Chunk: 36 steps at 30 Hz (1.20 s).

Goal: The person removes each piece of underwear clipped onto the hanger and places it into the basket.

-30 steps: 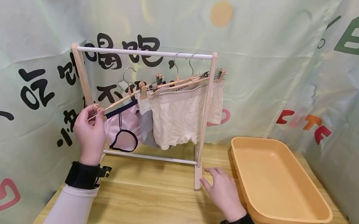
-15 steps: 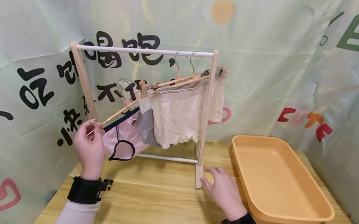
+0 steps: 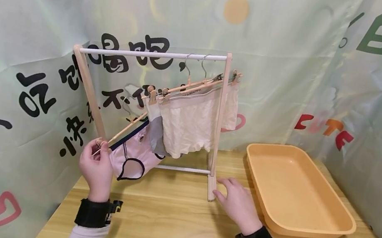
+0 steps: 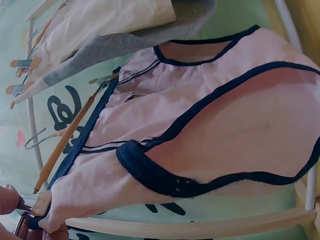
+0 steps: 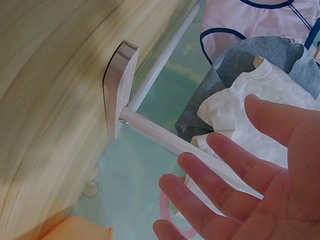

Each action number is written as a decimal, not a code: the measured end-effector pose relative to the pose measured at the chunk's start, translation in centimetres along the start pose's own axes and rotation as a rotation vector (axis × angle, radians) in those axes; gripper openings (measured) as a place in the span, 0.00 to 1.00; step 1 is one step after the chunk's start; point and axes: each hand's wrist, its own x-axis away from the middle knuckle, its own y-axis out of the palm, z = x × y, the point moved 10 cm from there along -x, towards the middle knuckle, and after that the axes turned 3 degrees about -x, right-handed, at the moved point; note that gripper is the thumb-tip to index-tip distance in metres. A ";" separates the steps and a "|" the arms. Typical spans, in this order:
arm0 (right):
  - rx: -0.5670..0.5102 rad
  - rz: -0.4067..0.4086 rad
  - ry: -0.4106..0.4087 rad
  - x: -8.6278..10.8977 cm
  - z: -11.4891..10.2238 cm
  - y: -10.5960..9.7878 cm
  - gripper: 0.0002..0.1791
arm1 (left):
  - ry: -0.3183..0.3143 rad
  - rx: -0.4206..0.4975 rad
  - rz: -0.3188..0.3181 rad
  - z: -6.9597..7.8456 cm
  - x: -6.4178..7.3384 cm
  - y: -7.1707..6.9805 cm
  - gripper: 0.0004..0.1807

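My left hand [image 3: 96,171] pinches the clip end of a wooden clip hanger [image 3: 128,128], which slants down toward it. Pink underpants [image 3: 139,156] with navy trim hang from that hanger. Its metal hook [image 4: 35,139] is off the rail, below the top bar. In the left wrist view, thumb and fingers close on the clip at the waistband corner. My right hand [image 3: 237,204] holds nothing, its fingers spread beside the foot [image 3: 211,187] of the wooden garment rack. Cream shorts [image 3: 189,129] and a grey garment [image 3: 157,136] hang on other clip hangers, hooked at the rail's right end.
The rack's white top rail [image 3: 148,54] runs between two wooden posts, with a lower bar [image 3: 182,169] near the table. An orange-yellow tray [image 3: 300,192] stands on the wooden table [image 3: 173,225] at right. Printed cloth walls surround the table.
My left hand has moved down and slightly right, drawing the hanger with the pink underpants lower and steeper, away from the rail. The right hand has stayed by the rack's foot.
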 end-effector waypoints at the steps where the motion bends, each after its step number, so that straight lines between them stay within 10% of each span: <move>1: -0.004 -0.002 0.001 0.0 0.0 0.1 0.21 | -0.003 0.001 0.002 -0.7 0.0 0.1 0.14; 8: 0.000 -0.003 0.003 0.1 0.2 0.4 0.22 | -0.002 -0.008 0.026 -1.8 0.3 0.2 0.15; 15: -0.018 0.006 0.000 -0.1 -0.1 0.3 0.21 | -0.015 0.051 0.053 2.0 0.6 -0.6 0.14; 22: -0.009 -0.003 0.004 -0.1 0.2 0.4 0.22 | -0.009 0.022 0.061 2.7 0.5 -1.0 0.16; 36: -0.001 -0.002 -0.002 -0.1 0.2 0.4 0.21 | -0.009 -0.102 0.086 1.0 -1.5 -3.4 0.15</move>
